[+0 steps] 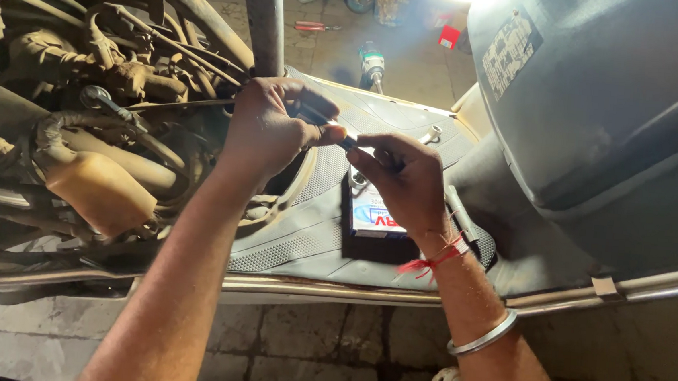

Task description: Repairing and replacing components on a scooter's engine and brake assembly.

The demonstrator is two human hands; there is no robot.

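Both hands — left hand [267,128], right hand [404,179] — grip a dark tool [336,130] above a battery [373,213].

There's a small white box [376,216] with blue and red print lying on the footboard [295,239] right under my right hand [404,179]. Pale rectangular sticker [510,51] sits up on the grey panel [602,130], and a little red package [449,36] is on the floor behind.

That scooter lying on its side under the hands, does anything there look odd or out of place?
Yes. The grey scooter footboard stands on edge, its dusty engine parts and cables laid bare. A small black battery and a silver socket rest loose on it. A red-handled tool lies on the paving behind.
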